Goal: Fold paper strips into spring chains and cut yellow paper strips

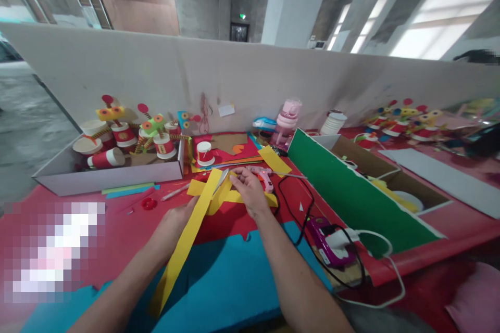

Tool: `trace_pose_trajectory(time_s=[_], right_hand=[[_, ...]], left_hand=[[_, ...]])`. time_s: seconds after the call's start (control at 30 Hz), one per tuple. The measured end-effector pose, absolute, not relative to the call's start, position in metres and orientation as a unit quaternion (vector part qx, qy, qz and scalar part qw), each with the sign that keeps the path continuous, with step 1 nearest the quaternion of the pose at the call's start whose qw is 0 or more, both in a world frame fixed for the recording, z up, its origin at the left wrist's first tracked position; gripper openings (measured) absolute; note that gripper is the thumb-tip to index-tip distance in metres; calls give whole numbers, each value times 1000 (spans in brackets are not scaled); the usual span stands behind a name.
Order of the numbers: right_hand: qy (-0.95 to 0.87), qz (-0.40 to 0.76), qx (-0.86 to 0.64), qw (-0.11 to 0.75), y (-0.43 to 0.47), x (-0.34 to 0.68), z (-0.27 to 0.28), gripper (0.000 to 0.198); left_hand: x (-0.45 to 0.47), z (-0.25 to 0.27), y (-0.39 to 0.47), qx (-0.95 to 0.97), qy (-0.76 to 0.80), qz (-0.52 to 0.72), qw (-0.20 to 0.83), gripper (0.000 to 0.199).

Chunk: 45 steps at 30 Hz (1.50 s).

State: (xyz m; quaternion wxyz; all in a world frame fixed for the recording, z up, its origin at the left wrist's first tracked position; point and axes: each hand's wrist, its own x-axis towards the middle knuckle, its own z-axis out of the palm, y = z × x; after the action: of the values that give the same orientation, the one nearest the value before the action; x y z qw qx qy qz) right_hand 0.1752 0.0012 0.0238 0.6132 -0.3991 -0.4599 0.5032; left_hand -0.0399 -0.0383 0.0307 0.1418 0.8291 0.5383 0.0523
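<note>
A long yellow paper strip slants from between my hands down toward me, over the blue sheet. The fingers of my right hand pinch yellow paper near the strip's upper end. My left hand is closed, its fingers partly hidden behind the strip. The silver blades of scissors point up and away from the left hand, against the yellow paper; their handles are hidden. More yellow strips lie around. Just beyond my right hand rests a pink glue gun.
At left, a white box holds paper-cup figures. A green-sided box stands at right, with a purple power strip and cables before it. A red-and-white cup, pink bottle and pen are on the red table.
</note>
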Motion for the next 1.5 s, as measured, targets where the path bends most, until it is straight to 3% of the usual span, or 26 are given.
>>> trace_pose_trajectory(time_s=[0.2,0.5,0.7,0.9,1.03,1.1,1.23,1.4,1.5], right_hand=[[-395,457,-440,664,11,187,22,31],[-421,341,-460,703,12,192,22,27],[-411,328,-450,722,14,200,24,27],[-419,327,-472,703,11,208,32,32],[-474,294,-463,689,-1,214,58,31],[-498,268,-454,689,-12,215,77,28],[-522,195,-431,710,-28,211,119,21],[-559,150,-382,720,-6,206,154,17],[-565,147,-346,734,12,202,172,17]], left_hand=[[-87,46,-20,793,609,11,-6,48],[-133,34,-11,780,625,-31,3,45],[-137,35,-20,750,660,-44,15,53],[-149,32,-22,761,645,-64,-34,57],[-137,48,-31,775,620,-37,-114,44],[-118,53,-40,804,587,13,-94,38],[-63,45,-59,824,562,19,61,40],[-26,26,-61,802,595,-48,9,31],[-28,25,-56,800,597,-56,1,36]])
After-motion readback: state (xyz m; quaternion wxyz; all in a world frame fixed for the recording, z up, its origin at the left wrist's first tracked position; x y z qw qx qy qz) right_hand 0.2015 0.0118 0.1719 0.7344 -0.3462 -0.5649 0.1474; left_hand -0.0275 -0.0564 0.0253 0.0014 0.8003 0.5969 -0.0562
